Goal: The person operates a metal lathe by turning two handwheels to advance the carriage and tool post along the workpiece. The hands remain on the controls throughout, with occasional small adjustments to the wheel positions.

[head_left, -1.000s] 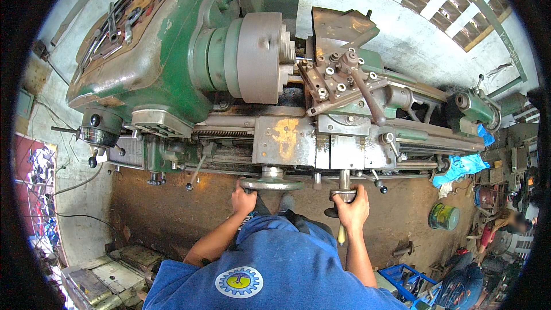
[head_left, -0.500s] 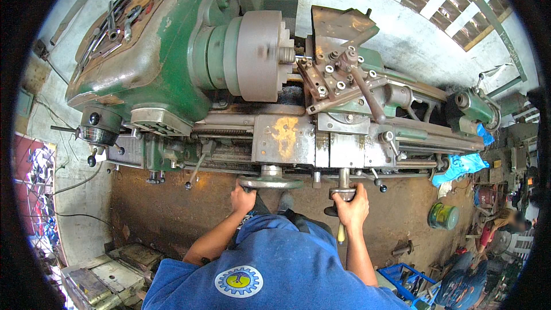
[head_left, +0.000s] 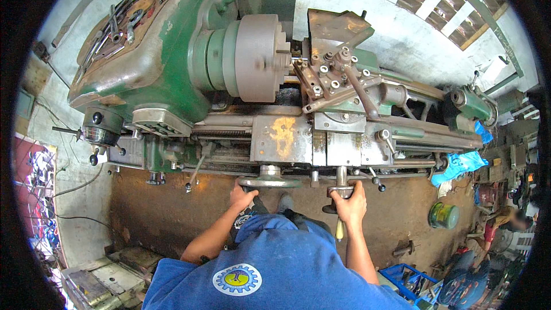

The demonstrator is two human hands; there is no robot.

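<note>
My left hand (head_left: 243, 194) is closed on the left rim of a large metal handwheel (head_left: 272, 183) on the front of a green lathe's carriage (head_left: 281, 138). My right hand (head_left: 351, 204) grips the hub of a smaller crank handle (head_left: 340, 231), whose pale grip points down towards me. Behind the hands, a tool post (head_left: 342, 57) with several bolts and a long lever sits on the slide. Its tool end is close to a small round workpiece (head_left: 282, 60) held in the big grey chuck (head_left: 255, 57). Exact contact between tool and workpiece cannot be made out.
Wrenches (head_left: 116, 28) lie on the green headstock (head_left: 172, 51). Control levers (head_left: 376, 181) stick out right of my right hand. On the floor at right are a green bucket (head_left: 443, 216) and a blue crate (head_left: 404, 275). Another person (head_left: 505, 224) is at the far right.
My right hand and the crank have shifted very slightly. My left hand stays on the handwheel rim. The view itself has moved a little.
</note>
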